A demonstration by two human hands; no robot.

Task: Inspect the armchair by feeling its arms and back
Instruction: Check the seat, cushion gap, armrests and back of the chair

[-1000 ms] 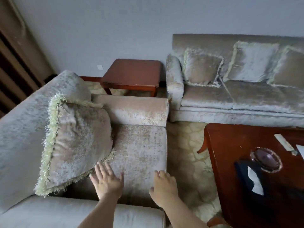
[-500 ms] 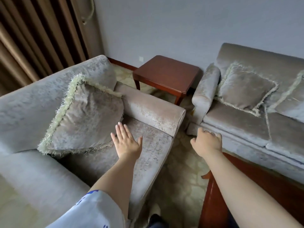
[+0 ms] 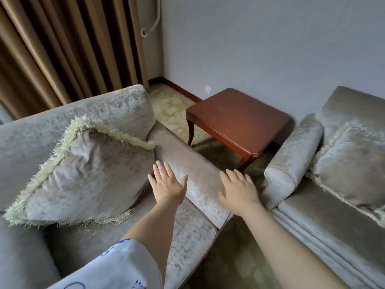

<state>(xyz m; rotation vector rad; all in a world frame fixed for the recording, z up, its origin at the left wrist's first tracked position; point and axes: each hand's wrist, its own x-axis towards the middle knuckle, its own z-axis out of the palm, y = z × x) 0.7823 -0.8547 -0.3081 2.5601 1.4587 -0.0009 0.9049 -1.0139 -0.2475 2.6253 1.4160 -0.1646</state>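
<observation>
i see the armchair (image 3: 104, 109) at lower left, a fringed cushion (image 3: 89, 172) leaning on its back. the left hand (image 3: 166, 185) lies flat on the inner slope of the armrest (image 3: 200, 180) nearest the sofa (image 3: 333, 209), grip wide and holding nothing. the right hand (image 3: 239, 193) is equally wide at that armrest's outer edge (contact there i can't confirm).

Armchair (image 3: 116, 105): one
Sofa (image 3: 333, 222): one
Side table (image 3: 237, 117): one
Cushions: two, armchair cushion (image 3: 89, 176), sofa cushion (image 3: 352, 163)
Hands: two, left hand (image 3: 166, 186), right hand (image 3: 239, 190)
Sleeve (image 3: 116, 265): one
Curtain (image 3: 52, 49): one
Wall socket (image 3: 207, 88): one
Wall pipe (image 3: 155, 21): one
</observation>
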